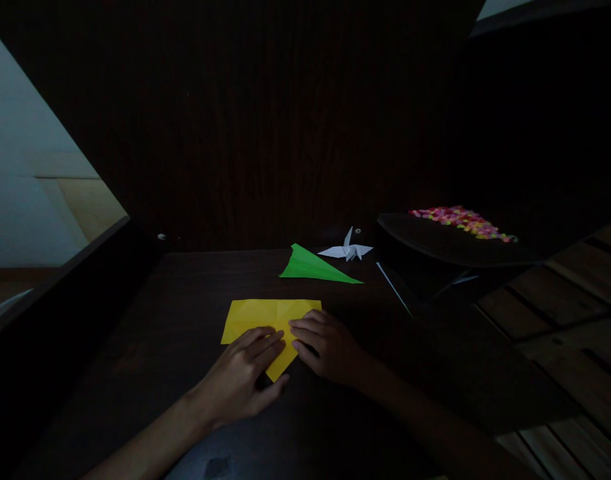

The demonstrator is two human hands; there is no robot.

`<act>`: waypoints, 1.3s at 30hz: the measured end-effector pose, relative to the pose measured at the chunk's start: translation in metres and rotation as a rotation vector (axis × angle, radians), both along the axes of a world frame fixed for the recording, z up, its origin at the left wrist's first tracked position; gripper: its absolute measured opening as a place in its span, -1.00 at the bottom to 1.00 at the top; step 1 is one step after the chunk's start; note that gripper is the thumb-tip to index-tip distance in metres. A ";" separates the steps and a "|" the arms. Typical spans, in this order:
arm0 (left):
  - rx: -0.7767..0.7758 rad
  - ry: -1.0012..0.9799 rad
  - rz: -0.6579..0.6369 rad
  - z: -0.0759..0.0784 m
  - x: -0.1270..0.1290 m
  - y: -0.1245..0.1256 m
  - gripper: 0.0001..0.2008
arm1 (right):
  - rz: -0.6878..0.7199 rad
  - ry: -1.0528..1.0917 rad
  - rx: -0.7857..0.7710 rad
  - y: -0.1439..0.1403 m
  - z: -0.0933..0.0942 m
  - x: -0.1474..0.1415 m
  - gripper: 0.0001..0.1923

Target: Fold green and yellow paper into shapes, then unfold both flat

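A sheet of yellow paper [258, 313] lies on the dark wooden surface, with a crease down its middle and a pointed flap towards me. My left hand [245, 367] rests on its lower left part, fingers stretched out over the paper and thumb apart below the point. Against the right side of the sheet lies my right hand [328, 347], its fingers slightly bent and spread on the paper. The two sets of fingertips almost meet near the middle crease. Parts of the sheet are hidden under both hands.
Beyond the sheet lie a folded green paper plane [313, 265] and a white origami crane [346, 251]. A thin pale strip [394, 288] is to their right. Small pink and yellow pieces [460, 222] sit on a dark raised ledge [425, 240]. A dark panel [285, 133] rises behind.
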State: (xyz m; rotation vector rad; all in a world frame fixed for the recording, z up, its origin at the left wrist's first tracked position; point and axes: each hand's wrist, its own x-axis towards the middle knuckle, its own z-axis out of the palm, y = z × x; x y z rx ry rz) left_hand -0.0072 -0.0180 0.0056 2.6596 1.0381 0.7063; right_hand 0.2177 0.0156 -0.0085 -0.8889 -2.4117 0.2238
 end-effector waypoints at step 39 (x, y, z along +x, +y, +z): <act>-0.119 0.273 -0.041 0.002 -0.004 0.001 -0.20 | -0.170 0.064 -0.136 0.033 0.009 0.013 -0.52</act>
